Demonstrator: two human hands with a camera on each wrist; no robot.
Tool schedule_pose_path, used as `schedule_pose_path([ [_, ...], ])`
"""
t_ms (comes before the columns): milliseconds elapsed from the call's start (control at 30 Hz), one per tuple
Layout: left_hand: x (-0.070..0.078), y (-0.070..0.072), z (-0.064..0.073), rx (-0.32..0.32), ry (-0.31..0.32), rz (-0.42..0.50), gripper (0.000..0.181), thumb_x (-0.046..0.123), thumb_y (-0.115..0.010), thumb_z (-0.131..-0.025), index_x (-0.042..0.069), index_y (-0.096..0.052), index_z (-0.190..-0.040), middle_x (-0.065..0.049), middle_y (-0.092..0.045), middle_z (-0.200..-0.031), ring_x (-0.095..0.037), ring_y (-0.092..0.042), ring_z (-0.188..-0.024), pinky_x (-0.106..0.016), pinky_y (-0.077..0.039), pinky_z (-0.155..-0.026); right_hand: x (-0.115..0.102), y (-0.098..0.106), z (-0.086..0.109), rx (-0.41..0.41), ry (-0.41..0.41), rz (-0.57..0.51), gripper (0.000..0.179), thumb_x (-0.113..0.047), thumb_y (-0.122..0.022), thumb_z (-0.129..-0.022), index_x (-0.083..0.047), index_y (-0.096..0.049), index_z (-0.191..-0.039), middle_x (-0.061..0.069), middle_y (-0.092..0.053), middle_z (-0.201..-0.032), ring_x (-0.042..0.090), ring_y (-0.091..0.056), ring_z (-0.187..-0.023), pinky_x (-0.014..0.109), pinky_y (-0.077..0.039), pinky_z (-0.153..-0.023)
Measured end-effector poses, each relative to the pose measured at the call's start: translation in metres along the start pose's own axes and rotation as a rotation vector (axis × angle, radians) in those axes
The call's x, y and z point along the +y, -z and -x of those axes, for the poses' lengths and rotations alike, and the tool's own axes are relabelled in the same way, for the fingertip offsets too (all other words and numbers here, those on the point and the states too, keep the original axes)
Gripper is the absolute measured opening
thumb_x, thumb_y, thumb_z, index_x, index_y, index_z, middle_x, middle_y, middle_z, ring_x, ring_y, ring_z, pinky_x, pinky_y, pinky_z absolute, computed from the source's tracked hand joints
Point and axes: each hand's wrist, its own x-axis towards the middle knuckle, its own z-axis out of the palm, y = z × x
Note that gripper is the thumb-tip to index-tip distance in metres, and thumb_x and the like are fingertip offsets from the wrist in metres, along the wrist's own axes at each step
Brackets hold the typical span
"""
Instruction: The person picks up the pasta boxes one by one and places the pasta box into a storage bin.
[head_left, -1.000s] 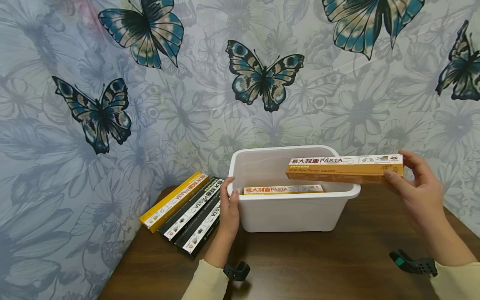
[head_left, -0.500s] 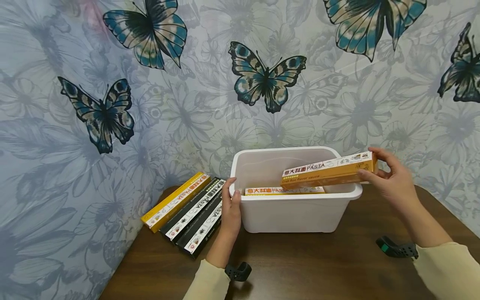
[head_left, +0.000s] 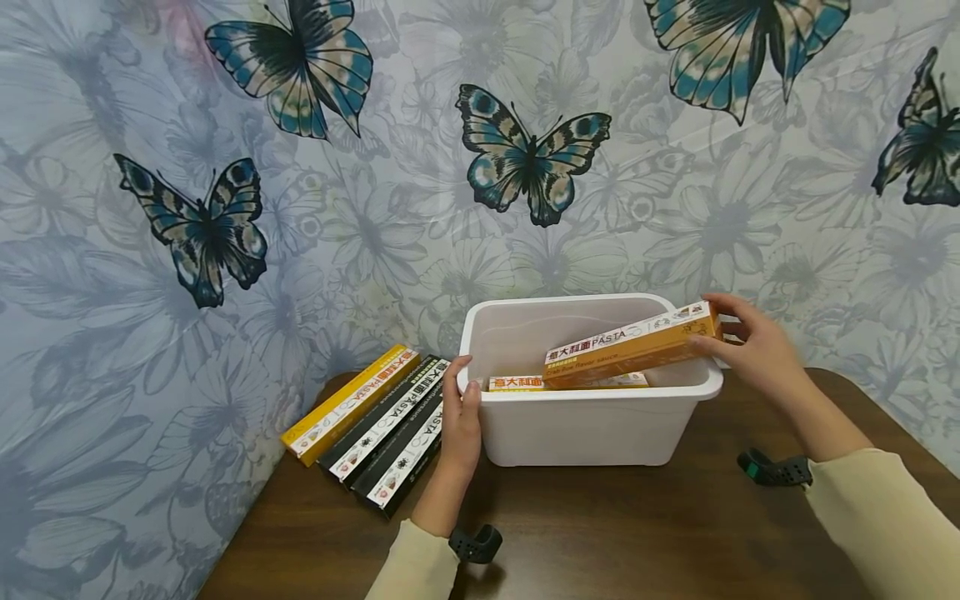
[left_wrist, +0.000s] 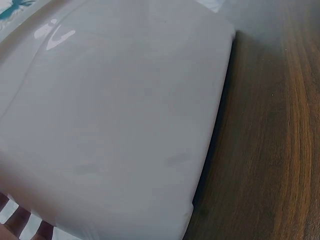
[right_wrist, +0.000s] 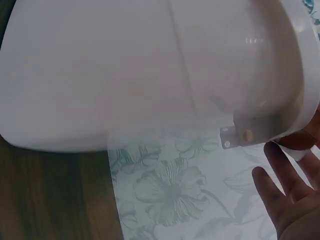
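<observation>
A white plastic bin point(head_left: 577, 432) stands on the table, and my left hand point(head_left: 459, 421) grips its left rim, thumb toward the front. My right hand point(head_left: 759, 348) pinches the right end of an orange pasta box point(head_left: 626, 348) with a white printed strip. That box slants down to the left into the bin, its lower end overlapping another pasta box point(head_left: 514, 383) inside. The bin's outer wall point(left_wrist: 110, 115) fills most of the left wrist view. In the right wrist view, fingers point(right_wrist: 286, 175) are spread below the bin's rim point(right_wrist: 300, 65), with only a sliver of orange box showing.
Left of the bin lie a yellow pasta box point(head_left: 351, 404) and two black pasta boxes point(head_left: 384, 427), side by side at a slant. Behind the brown wooden table point(head_left: 600, 533) rises a wall covering point(head_left: 420, 208) printed with butterflies and flowers.
My right hand has moved left with the orange pasta box, whose left end has dipped into the bin, tilting the box. The left hand has stayed at the rim.
</observation>
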Motion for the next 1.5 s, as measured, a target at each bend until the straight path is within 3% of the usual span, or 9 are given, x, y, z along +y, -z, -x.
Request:
schedule_pose_path([
  [100, 0.000, 0.001, 0.000, 0.004, 0.002, 0.000, 0.045, 0.030, -0.042, -0.099, 0.019, -0.040, -0.143, -0.017, -0.043, -0.147, -0.029, -0.047, -0.126, -0.047, -0.038, -0.102, -0.004, -0.001, -0.007, -0.059, 0.001, 0.040, 0.081, -0.042, -0.070, -0.092, -0.017, -0.030, -0.157, 0.023, -0.038, -0.154, 0.042, -0.050, -0.129, 0.035, -0.054, -0.089],
  [200, 0.000, 0.002, 0.000, 0.006, 0.002, -0.005, 0.046, 0.031, -0.042, -0.099, 0.019, -0.040, -0.143, -0.016, -0.042, -0.147, -0.029, -0.046, -0.127, -0.048, -0.038, -0.102, -0.007, -0.002, -0.013, -0.104, 0.018, 0.058, 0.082, -0.041, -0.069, -0.092, -0.012, -0.029, -0.157, 0.026, -0.038, -0.154, 0.051, -0.046, -0.132, 0.060, -0.046, -0.098],
  [233, 0.000, 0.002, 0.000, 0.005, 0.001, -0.005, 0.046, 0.031, -0.042, -0.099, 0.019, -0.040, -0.143, -0.017, -0.042, -0.148, -0.029, -0.046, -0.127, -0.048, -0.038, -0.102, -0.008, -0.002, -0.015, -0.114, 0.022, 0.062, 0.082, -0.041, -0.070, -0.092, -0.011, -0.029, -0.157, 0.027, -0.040, -0.152, 0.052, -0.046, -0.131, 0.062, -0.044, -0.099],
  [633, 0.003, 0.001, 0.000, -0.004, 0.017, 0.009, 0.045, 0.029, -0.041, -0.099, 0.019, -0.039, -0.144, -0.016, -0.041, -0.149, -0.029, -0.046, -0.129, -0.049, -0.038, -0.104, -0.008, -0.016, -0.039, -0.199, -0.006, 0.072, 0.083, -0.045, -0.070, -0.091, -0.009, -0.032, -0.154, 0.027, -0.039, -0.153, 0.055, -0.040, -0.135, 0.070, -0.034, -0.105],
  [867, 0.003, 0.001, 0.000, -0.006, 0.010, 0.016, 0.045, 0.030, -0.041, -0.100, 0.018, -0.039, -0.143, -0.016, -0.041, -0.149, -0.029, -0.045, -0.130, -0.049, -0.037, -0.105, -0.007, -0.021, -0.049, -0.217, 0.051, 0.027, 0.075, -0.034, -0.072, -0.091, -0.005, -0.037, -0.151, 0.026, -0.043, -0.150, 0.047, -0.037, -0.140, 0.065, -0.029, -0.113],
  [1067, 0.003, 0.000, 0.000, -0.004, 0.001, 0.020, 0.045, 0.029, -0.041, -0.100, 0.018, -0.039, -0.144, -0.014, -0.041, -0.148, -0.028, -0.045, -0.129, -0.048, -0.037, -0.104, -0.007, -0.027, -0.053, -0.243, 0.030, 0.018, 0.075, -0.034, -0.073, -0.091, -0.003, -0.038, -0.150, 0.025, -0.039, -0.154, 0.045, -0.029, -0.146, 0.063, -0.022, -0.118],
  [1233, 0.004, -0.001, 0.000, -0.005, -0.001, 0.027, 0.046, 0.029, -0.041, -0.100, 0.016, -0.038, -0.144, -0.015, -0.041, -0.149, -0.028, -0.045, -0.130, -0.049, -0.037, -0.105, -0.008, -0.027, -0.054, -0.241, 0.016, 0.052, 0.075, -0.032, -0.071, -0.092, -0.002, -0.036, -0.151, 0.027, -0.039, -0.153, 0.046, -0.028, -0.146, 0.062, -0.022, -0.118],
  [1500, 0.002, -0.001, 0.000, -0.005, -0.006, 0.027, 0.045, 0.024, -0.040, -0.099, 0.017, -0.038, -0.143, -0.020, -0.041, -0.148, -0.037, -0.044, -0.128, -0.047, -0.039, -0.100, -0.006, -0.027, -0.052, -0.247, -0.022, 0.116, 0.075, -0.043, -0.066, -0.095, -0.002, -0.037, -0.151, 0.025, -0.036, -0.156, 0.051, -0.028, -0.144, 0.065, -0.025, -0.115],
])
